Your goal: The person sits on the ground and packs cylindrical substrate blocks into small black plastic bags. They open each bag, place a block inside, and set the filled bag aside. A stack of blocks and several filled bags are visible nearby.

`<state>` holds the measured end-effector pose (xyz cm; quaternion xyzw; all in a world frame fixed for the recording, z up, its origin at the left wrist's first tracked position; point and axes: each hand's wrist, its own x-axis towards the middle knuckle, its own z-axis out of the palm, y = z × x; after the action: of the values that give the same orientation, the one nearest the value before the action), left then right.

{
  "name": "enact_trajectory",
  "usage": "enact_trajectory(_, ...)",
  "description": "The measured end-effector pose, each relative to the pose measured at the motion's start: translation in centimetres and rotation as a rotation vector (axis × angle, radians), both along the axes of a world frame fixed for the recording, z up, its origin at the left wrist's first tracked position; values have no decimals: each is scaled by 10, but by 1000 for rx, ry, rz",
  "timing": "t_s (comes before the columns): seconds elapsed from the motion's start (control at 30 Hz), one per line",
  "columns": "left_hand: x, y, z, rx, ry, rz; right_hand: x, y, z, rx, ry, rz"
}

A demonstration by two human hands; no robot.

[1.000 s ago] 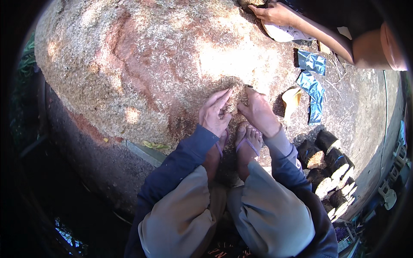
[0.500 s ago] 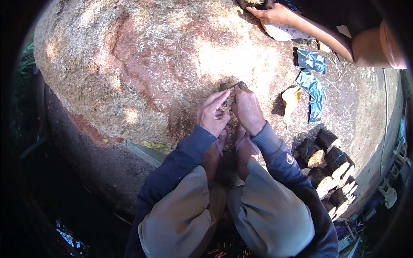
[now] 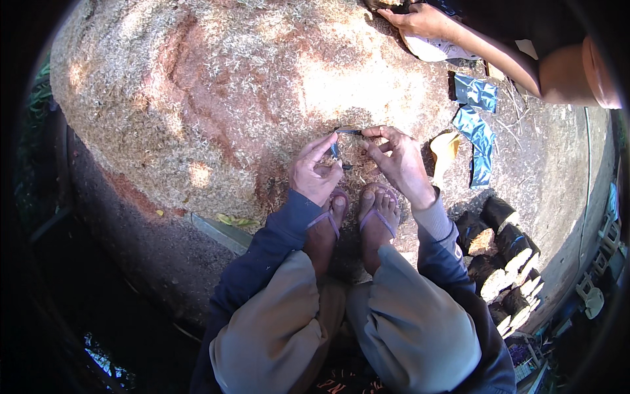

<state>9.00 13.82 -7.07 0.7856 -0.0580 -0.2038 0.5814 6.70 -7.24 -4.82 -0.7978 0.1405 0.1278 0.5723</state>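
My left hand [image 3: 315, 171] pinches the left side of a small dark plastic bag [image 3: 349, 131] between thumb and fingers. The bag is shiny, black-blue and seen nearly edge-on, held just beyond my feet over the husk-strewn ground. At its right end is my right hand [image 3: 400, 161], index finger and thumb curled at the bag's rim. What lies inside the bag cannot be made out. To the right of my right hand rests a yellow scoop-like piece [image 3: 445, 154]. Flat, shiny plastic bags [image 3: 482, 164] lie just past it.
A wide heap of pale husks and reddish soil [image 3: 216, 98] spreads ahead and left. Several filled black bags [image 3: 499, 243] stand at lower right. Another person's hand [image 3: 426, 21] holds a filled dark bag at top right. A flat strip [image 3: 220, 233] lies at the heap's near edge.
My hands have moved apart; the right has shifted rightward and its fist has loosened into a fingertip grip. More of the bag's edge shows between them, and my feet are less covered.
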Motion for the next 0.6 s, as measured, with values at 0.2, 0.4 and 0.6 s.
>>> enact_trajectory(0.2, 1, 7, 2, 79, -73, -38, 2, -3, -19, -227, -8, -1)
enact_trajectory(0.4, 2, 13, 6, 57, -26, 59, 3, -5, -8, -79, 127, -92)
enact_trajectory(0.6, 0, 12, 8, 100, -81, 41, 6, -8, -11, 476, 291, -205)
